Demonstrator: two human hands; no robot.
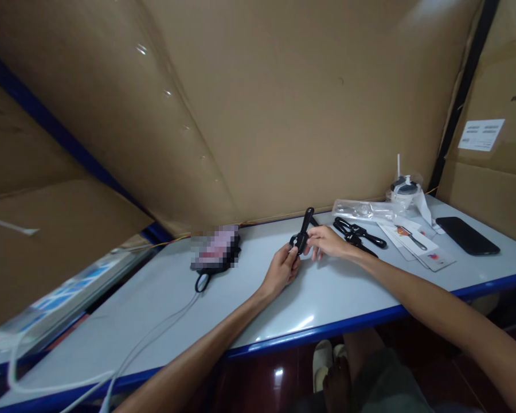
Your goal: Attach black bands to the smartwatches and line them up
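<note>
My left hand [280, 267] is closed on the lower part of a black-handled tool [303, 232], thumb on top. The tool is tilted up above the table, and its handle has a hole at the far end. A short black piece shows behind the handle, beside my right hand [325, 242]. That hand has its thumb and index fingertips against the tool's right side, with the other fingers loosely bent below. What lies between its fingertips is partly hidden. Just right of it, several similar black-handled tools [359, 232] lie in a loose pile.
Printed cards [427, 255] lie right of the pile, below a clear plastic bag [361, 210]. A lidded cup with a straw [405, 195] stands behind; a black phone [468, 235] lies at right. Left are a blurred-out item [215, 249] with a black loop and a white cable [155, 330]. Cardboard walls [284, 115] enclose the table.
</note>
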